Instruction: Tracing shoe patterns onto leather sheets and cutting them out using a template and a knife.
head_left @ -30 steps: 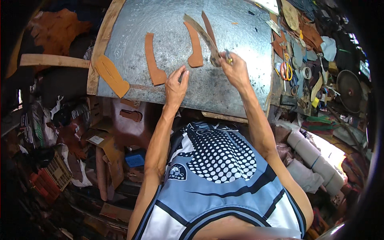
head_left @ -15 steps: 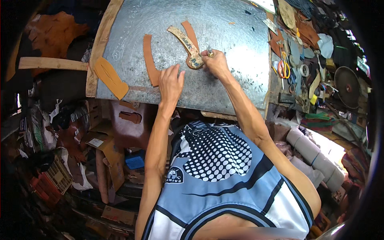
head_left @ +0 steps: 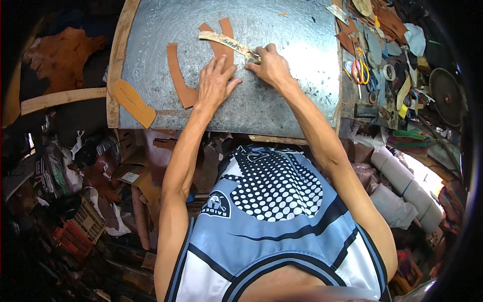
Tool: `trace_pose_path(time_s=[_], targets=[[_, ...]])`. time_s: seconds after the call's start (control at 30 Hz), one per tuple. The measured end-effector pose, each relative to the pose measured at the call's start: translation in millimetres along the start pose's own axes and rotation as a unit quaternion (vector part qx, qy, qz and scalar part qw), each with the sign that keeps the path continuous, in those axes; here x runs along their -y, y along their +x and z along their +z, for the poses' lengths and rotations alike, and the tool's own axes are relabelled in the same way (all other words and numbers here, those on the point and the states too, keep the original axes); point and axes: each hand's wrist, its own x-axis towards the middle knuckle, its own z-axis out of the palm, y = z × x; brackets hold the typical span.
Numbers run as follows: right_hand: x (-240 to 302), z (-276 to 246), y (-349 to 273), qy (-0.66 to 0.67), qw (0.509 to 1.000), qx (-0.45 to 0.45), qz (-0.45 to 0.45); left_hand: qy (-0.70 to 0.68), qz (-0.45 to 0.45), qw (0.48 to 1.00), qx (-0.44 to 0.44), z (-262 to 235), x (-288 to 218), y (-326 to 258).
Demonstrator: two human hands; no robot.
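The scuffed grey metal tabletop (head_left: 282, 113) is carrying a mustard-yellow elongated leather piece (head_left: 132, 102) at its near-left corner, then a curved brown leather strip (head_left: 178, 75), and right of that, more brown leather pieces (head_left: 226, 27)!

Left hand (head_left: 215, 85) obscures the near part of the middle brown leather (head_left: 220, 49). Right fingers (head_left: 261, 52) partly hide the curved strip's (head_left: 224, 41) right end; grip indeterminable. Table (head_left: 292, 100) cut off at far side. Near-left clutter (head_left: 115, 272) too dark to identify.

Clearance, metal tabletop (head_left: 317, 60)
Open lane right of right hand (head_left: 272, 65); leftward, pale strip (head_left: 221, 40), left hand (head_left: 215, 84), leather piece (head_left: 178, 73) obstruct.
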Motion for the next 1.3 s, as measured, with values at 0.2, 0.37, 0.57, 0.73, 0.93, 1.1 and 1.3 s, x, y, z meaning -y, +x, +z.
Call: trace_pose_path(time_s=[0.2,0.37,0.57,0.73,0.93,1.1,1.3], targets=[[3.2,14.8,8.2,0.015,0.999,0.028,0.009,0.021,-0.076,0.996,-0.028,-25.9,-1.0,-6.4],[8.8,11.2,3.6,0.021,0.999,-0.043,-0.024,-0.003,-0.095,0.993,-0.074,-31.7,6.9,-7.5],[2.7,9.1,15.2,-0.025,0.996,-0.039,-0.077,-0.006,-0.091,0.995,-0.041,-24.0,-4.3,-4.3],[-3.1,4.3,23.8,-0.039,0.998,0.022,-0.051,-0.017,-0.075,0.996,-0.053,-8.7,-52.9,-4.8],[0.3,-1.9,26.1,-0.013,0.998,0.058,0.004,0.032,-0.084,0.996,-0.026,-7.9,-27.5,0.8],[-2.1,0.2,25.7,0.005,0.997,0.061,0.038,0.048,-0.041,0.997,-0.039,-22.8,-50.5,-1.9],[-1.4,1.4,23.2,-0.002,0.999,0.041,0.028,-0.044,-0.07,0.996,-0.024,-5.7,-32.8,-7.5]])
